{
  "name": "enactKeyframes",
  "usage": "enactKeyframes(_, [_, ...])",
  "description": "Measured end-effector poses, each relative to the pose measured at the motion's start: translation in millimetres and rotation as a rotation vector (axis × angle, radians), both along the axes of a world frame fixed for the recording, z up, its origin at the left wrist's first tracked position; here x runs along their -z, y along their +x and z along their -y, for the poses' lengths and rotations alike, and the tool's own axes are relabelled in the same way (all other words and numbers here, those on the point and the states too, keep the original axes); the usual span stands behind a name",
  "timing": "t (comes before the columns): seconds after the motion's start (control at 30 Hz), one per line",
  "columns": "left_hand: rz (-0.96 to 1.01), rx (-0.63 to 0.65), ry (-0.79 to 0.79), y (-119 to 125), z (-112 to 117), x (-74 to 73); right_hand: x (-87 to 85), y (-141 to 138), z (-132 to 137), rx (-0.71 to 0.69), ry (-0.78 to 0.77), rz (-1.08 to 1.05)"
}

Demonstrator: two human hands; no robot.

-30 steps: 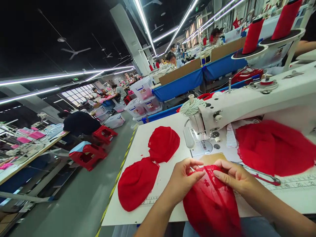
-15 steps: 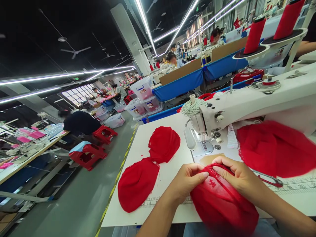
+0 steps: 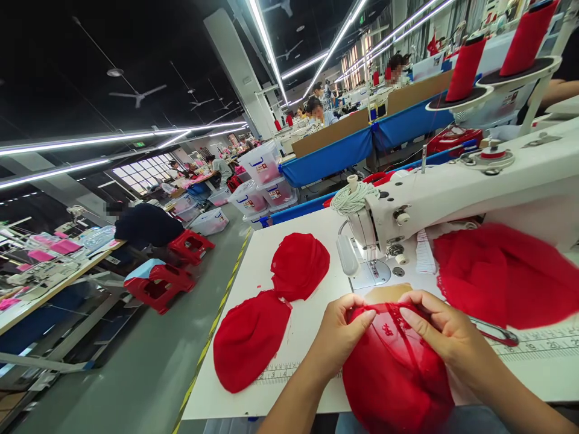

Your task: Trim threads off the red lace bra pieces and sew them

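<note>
The left hand [image 3: 346, 337] and the right hand [image 3: 443, 325] each pinch the upper edge of a sheer red cloth [image 3: 393, 377], thumbs on the near face, with a short stretch of edge between them. The cloth is in the lower centre of the frame, hanging from that edge over the front of the white bench [image 3: 312, 331], just below the sewing machine [image 3: 452, 193]. A darker band runs down it from near the right thumb, beside a small patterned patch.

For good handling, the grip should probably be light and close to the rim, so that such thin cloth neither stretches nor puckers. Even tension from both sides would keep the edge straight, and the band is best kept flat, without a twist. The loose lower part seems liable to drag, so its weight should not pull on the fingers. The small metal tool [image 3: 495, 333] near the right wrist could snag the cloth; best keep the folds off it.
</note>
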State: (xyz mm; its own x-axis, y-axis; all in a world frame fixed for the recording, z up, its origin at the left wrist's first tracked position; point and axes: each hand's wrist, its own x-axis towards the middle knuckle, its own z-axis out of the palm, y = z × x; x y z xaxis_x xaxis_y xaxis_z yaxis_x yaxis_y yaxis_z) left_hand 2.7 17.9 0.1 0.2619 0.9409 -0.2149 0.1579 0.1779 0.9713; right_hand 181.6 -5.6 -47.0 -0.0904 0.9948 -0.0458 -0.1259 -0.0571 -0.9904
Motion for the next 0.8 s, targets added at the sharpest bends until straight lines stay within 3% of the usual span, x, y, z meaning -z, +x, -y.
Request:
enactKeyframes(0.2, [-0.007,0.046,0.006,2,1,-1.1,1.2,-2,0,0.116,0.134,0.204])
enactKeyframes(0.3, [-0.003,0.068,-0.003,2,2,-0.9,-1.2,-2,-1,0.099,0.135,0.277])
enactKeyframes(0.53, [0.005,0.118,-0.019,-2,0,-3.5,-12.7,-7,5,0.102,0.088,0.202])
enactKeyframes(0.8, [-0.038,0.114,0.030,-4,0,-4.5,-8.9,-7,6,0.097,-0.016,0.125])
